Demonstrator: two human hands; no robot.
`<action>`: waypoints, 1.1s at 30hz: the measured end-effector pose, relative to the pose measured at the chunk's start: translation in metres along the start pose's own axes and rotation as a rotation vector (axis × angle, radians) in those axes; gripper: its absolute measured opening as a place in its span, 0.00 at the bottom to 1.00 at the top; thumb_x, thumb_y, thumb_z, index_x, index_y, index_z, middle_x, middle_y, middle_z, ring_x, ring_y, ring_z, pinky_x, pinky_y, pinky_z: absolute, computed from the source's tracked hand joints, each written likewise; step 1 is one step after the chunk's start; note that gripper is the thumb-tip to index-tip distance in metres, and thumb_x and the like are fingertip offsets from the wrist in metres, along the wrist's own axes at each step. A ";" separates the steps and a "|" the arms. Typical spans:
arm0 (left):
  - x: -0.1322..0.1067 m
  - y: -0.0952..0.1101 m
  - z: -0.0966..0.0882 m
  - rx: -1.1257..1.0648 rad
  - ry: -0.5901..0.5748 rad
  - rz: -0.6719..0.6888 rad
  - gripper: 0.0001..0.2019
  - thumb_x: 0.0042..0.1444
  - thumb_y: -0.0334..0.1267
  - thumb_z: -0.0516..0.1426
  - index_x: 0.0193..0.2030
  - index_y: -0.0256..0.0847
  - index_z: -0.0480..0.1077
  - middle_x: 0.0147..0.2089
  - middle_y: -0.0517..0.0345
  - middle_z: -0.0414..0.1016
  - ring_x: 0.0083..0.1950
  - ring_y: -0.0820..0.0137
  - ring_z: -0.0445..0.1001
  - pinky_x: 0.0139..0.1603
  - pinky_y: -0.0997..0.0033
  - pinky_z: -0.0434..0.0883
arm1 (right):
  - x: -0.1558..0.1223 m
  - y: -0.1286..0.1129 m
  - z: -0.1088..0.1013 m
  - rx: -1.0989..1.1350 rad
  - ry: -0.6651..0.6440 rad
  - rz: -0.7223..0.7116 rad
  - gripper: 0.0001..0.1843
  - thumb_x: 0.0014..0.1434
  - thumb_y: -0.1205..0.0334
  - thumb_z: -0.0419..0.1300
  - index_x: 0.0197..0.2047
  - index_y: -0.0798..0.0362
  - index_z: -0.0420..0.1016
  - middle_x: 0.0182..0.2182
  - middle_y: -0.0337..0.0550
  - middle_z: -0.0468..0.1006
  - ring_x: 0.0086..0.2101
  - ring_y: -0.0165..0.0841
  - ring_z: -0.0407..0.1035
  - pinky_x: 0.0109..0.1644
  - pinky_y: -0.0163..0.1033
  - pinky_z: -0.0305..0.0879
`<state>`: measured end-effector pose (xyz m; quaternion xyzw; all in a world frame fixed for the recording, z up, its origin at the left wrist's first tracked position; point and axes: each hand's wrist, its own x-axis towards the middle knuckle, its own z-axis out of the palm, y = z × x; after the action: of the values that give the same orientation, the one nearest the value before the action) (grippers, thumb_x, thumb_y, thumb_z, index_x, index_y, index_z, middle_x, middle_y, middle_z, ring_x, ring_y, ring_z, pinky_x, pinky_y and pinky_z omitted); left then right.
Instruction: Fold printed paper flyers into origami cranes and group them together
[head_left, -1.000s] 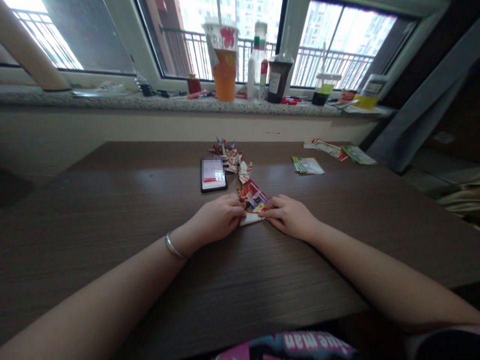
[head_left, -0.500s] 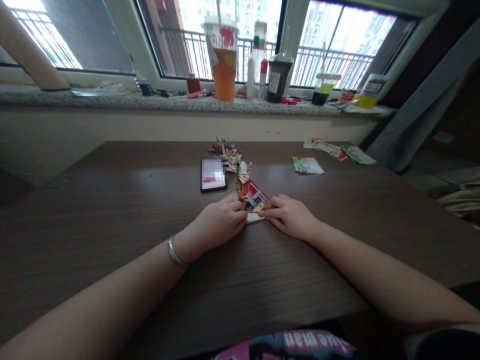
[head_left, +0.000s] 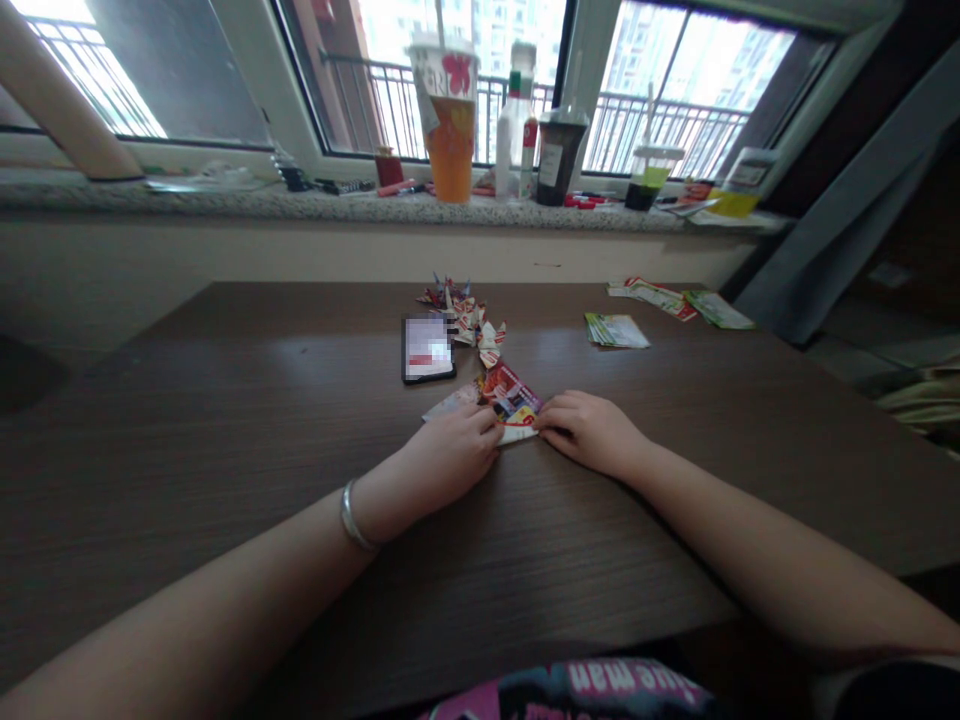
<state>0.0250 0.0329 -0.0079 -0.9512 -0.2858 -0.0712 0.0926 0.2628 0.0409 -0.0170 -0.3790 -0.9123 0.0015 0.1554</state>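
Note:
A printed sheet of paper, colourful with a white folded strip along its near edge, lies on the table between my hands. My left hand, a silver bangle at its wrist, covers the paper's left part with its fingers bent and pressing on it. At the right corner my right hand has its fingers drawn together on the paper's edge; the thumb is partly hidden. Just beyond the paper sit several folded paper pieces in a row. Beside them lies a phone with a lit screen.
On the brown table a stack of printed papers lies at the right, with more papers farther back. A granite windowsill holds a tall orange drink cup, a clear bottle and a dark cup.
My left hand has shifted slightly and uncovers more of the paper's left side. My right hand has slid a little to the right along the near fold.

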 end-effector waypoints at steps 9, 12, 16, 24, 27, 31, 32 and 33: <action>-0.002 0.002 0.002 -0.046 -0.028 -0.029 0.15 0.60 0.41 0.55 0.50 0.35 0.70 0.47 0.46 0.71 0.51 0.57 0.68 0.55 0.56 0.68 | -0.001 -0.003 -0.002 -0.016 0.008 0.004 0.10 0.63 0.62 0.56 0.39 0.51 0.79 0.37 0.45 0.78 0.40 0.34 0.69 0.44 0.39 0.66; -0.004 0.003 0.004 -0.055 0.004 -0.027 0.19 0.60 0.42 0.55 0.56 0.38 0.66 0.48 0.47 0.69 0.52 0.56 0.67 0.56 0.55 0.67 | -0.001 -0.003 -0.003 -0.020 0.005 0.001 0.10 0.63 0.62 0.55 0.39 0.51 0.79 0.37 0.45 0.77 0.39 0.34 0.69 0.44 0.39 0.66; -0.007 0.003 0.005 -0.068 0.026 -0.037 0.20 0.61 0.41 0.54 0.58 0.40 0.64 0.51 0.45 0.67 0.57 0.54 0.64 0.59 0.51 0.63 | -0.002 -0.001 -0.002 -0.011 -0.006 0.002 0.11 0.63 0.63 0.55 0.39 0.50 0.80 0.38 0.45 0.77 0.39 0.34 0.69 0.44 0.39 0.66; -0.006 0.006 0.007 -0.086 0.033 -0.001 0.16 0.62 0.39 0.52 0.55 0.37 0.66 0.51 0.46 0.69 0.55 0.58 0.66 0.61 0.54 0.61 | -0.001 0.003 0.001 0.034 0.008 -0.005 0.10 0.62 0.65 0.56 0.38 0.51 0.80 0.37 0.45 0.78 0.39 0.34 0.70 0.45 0.39 0.66; -0.005 0.005 0.005 -0.112 0.017 0.031 0.18 0.63 0.41 0.52 0.56 0.35 0.66 0.50 0.46 0.71 0.54 0.59 0.67 0.61 0.56 0.61 | -0.001 0.003 0.001 0.033 0.013 -0.008 0.09 0.61 0.66 0.57 0.38 0.51 0.80 0.37 0.46 0.78 0.39 0.34 0.70 0.45 0.40 0.66; -0.006 0.003 -0.003 -0.185 -0.014 0.018 0.21 0.61 0.44 0.54 0.59 0.39 0.64 0.50 0.48 0.71 0.54 0.59 0.67 0.61 0.56 0.62 | -0.001 0.004 0.001 0.044 0.000 -0.027 0.10 0.62 0.65 0.56 0.39 0.51 0.80 0.37 0.45 0.78 0.39 0.34 0.70 0.45 0.40 0.66; -0.006 0.002 -0.004 -0.200 -0.022 0.020 0.21 0.61 0.43 0.54 0.60 0.41 0.64 0.51 0.48 0.71 0.55 0.59 0.67 0.61 0.56 0.62 | -0.001 0.004 0.001 0.042 -0.003 -0.028 0.10 0.63 0.65 0.56 0.39 0.51 0.80 0.37 0.45 0.78 0.39 0.34 0.70 0.45 0.40 0.66; -0.006 0.001 -0.006 -0.209 -0.031 0.024 0.21 0.62 0.42 0.54 0.60 0.42 0.64 0.51 0.49 0.70 0.55 0.59 0.67 0.61 0.56 0.62 | -0.001 0.004 0.001 0.038 -0.003 -0.027 0.10 0.63 0.65 0.56 0.39 0.51 0.80 0.37 0.45 0.78 0.39 0.34 0.70 0.45 0.40 0.66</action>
<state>0.0198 0.0273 -0.0037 -0.9599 -0.2670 -0.0846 -0.0107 0.2664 0.0431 -0.0185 -0.3635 -0.9174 0.0175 0.1614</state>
